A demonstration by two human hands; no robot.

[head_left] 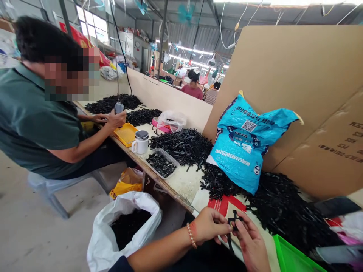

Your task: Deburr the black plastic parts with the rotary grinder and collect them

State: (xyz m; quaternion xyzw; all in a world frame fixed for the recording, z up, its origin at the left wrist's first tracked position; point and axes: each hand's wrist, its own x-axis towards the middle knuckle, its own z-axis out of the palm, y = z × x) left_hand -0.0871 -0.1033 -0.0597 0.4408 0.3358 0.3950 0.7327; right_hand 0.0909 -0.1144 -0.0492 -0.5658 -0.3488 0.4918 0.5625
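Observation:
Both hands meet over the table's near edge around a small black strap piece [230,243] with a loose tail hanging down. My left hand [209,226], with a beaded bracelet at the wrist, pinches it from the left. From the other side, the thumb and fingers of my right hand [253,240] close on its upper end. Fingers cover part of the piece, so its full shape is hidden. Just beyond the hands lies a red printed sheet [219,206]. A large heap of black straps [286,211] spreads to the right.
A blue sack [241,145] leans against a cardboard panel [312,94]. A green tray [292,255] sits at lower right. A clear tub [172,174], white mug [140,142] and yellow tray [124,135] line the table leftward. A co-worker [36,124] sits at left; an open white sack [99,230] stands below.

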